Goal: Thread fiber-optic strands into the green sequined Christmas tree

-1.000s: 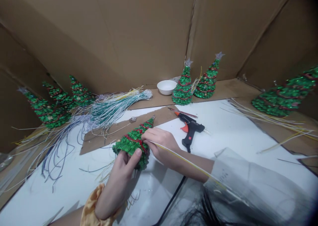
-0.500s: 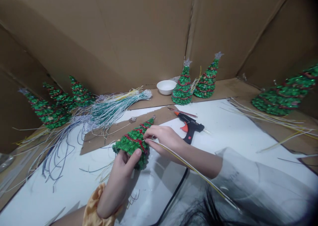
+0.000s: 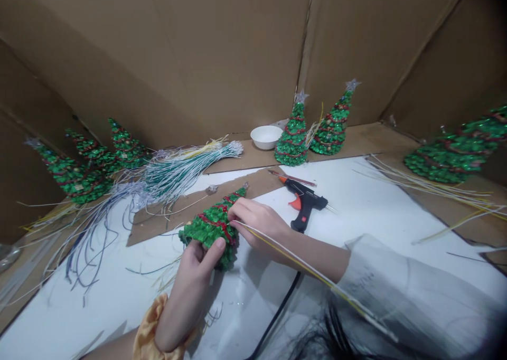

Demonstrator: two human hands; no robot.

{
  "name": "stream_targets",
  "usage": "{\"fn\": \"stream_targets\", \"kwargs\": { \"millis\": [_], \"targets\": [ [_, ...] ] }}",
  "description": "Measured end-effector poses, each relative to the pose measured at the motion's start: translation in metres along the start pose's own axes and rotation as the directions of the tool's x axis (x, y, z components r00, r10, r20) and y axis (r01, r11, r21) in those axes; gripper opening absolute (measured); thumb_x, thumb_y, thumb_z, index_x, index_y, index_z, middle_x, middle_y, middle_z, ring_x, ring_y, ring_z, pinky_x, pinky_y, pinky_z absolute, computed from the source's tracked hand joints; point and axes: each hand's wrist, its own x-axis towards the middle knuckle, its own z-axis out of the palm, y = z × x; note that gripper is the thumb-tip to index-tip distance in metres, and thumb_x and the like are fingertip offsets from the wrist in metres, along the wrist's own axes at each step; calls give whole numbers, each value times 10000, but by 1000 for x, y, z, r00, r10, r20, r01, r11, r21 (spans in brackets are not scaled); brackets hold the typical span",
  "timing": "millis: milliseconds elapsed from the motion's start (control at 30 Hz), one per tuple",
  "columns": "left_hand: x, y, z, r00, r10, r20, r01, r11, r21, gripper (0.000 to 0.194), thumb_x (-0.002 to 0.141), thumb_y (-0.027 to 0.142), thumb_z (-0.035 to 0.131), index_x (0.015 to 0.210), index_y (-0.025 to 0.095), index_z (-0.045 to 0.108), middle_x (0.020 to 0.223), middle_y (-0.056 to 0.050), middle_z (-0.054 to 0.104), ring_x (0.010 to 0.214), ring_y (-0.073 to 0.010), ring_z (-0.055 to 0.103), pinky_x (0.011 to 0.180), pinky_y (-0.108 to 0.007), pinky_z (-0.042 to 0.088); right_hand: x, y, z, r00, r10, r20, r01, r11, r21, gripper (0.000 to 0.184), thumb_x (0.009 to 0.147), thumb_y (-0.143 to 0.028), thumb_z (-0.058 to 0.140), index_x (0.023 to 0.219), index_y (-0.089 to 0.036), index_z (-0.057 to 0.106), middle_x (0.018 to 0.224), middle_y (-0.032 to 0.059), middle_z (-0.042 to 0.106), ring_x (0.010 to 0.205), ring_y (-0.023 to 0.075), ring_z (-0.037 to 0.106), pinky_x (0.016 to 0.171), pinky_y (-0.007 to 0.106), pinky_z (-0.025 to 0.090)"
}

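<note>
A small green Christmas tree [image 3: 209,220] with red garland lies tilted over the white board, its tip pointing away to the right. My left hand [image 3: 198,275] is closed around its wide lower end, thumb on the near side. At the tree's right side, my right hand [image 3: 257,225] pinches thin white and yellow wires [image 3: 301,262]. These run back from the fingertips over my right forearm toward my sleeve. Where the wire ends meet the tree is hidden by my fingers.
A black-and-orange glue gun [image 3: 304,199] lies right of my hands, its cord running toward me. Behind are a wire bundle [image 3: 186,170], a white bowl [image 3: 266,137] and a star-topped tree [image 3: 292,138]. More trees [image 3: 71,175] stand left; another tree [image 3: 447,154] leans at right. Cardboard walls [image 3: 222,59] surround the board.
The view has shifted slightly. Both hands keep their hold on the tree and the wires, with hardly any movement; the wires' loose ends have swung a little to the right.
</note>
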Motion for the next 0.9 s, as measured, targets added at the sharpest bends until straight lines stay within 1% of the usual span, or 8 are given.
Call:
{"fn": "stream_targets", "kwargs": {
  "millis": [200,333,467,533,667,733,833,900],
  "targets": [
    [-1,1,1,1000,-11,-26,11,1000,3,305,658,413,681,796,160,582,716,27,579,647,-120,473,638,-226,388,-1,-3,-1,997,-70,25,73,985,-157,129,866,-93,391,860,-145,509,837,50,521,728,149,453,583,248,348],
    [0,-2,1,999,-16,-39,16,1000,11,299,678,418,665,777,159,553,684,41,528,626,-107,438,614,-222,367,-2,-1,1,992,-126,2,126,985,-117,156,856,-63,380,869,-154,506,839,38,532,746,140,453,606,230,354],
    [3,-5,-4,1000,17,19,-19,997,79,317,720,428,621,862,154,548,717,29,513,661,-123,446,619,-233,364,-1,2,6,990,-131,-47,128,989,-68,169,872,-79,358,848,-156,506,811,32,549,742,137,452,650,224,363],
    [5,-7,-6,999,31,37,-36,991,127,315,725,444,608,829,153,542,689,33,491,642,-122,434,595,-231,356,-1,3,8,990,-127,-58,124,990,-67,170,871,-82,361,837,-158,509,800,29,556,731,136,453,644,225,358],
    [4,-11,-8,998,40,-54,-28,980,198,354,692,493,617,689,156,507,584,60,409,538,-95,350,511,-219,316,-1,0,7,989,-125,-77,116,987,-111,164,856,-75,379,817,-166,509,775,21,556,702,139,450,597,231,331],
    [3,-12,-7,995,50,-91,-30,976,215,363,687,507,615,682,162,502,550,73,372,506,-86,305,486,-215,303,-1,-2,6,989,-126,-77,115,985,-131,164,844,-65,385,807,-165,509,762,21,549,682,142,441,586,238,323],
    [2,-10,-6,994,61,-86,-37,967,254,362,696,513,603,685,166,501,539,78,364,490,-82,279,471,-210,299,-1,-5,4,990,-128,-53,119,981,-151,156,834,-66,395,799,-162,512,755,26,544,674,148,435,582,245,320],
    [2,-7,-6,995,76,-70,-54,958,281,365,700,512,599,658,166,490,546,72,385,507,-86,309,475,-206,307,-1,-5,3,991,-126,-42,118,980,-160,147,834,-71,401,807,-157,517,761,31,547,678,151,439,584,246,322]
  ]
}}
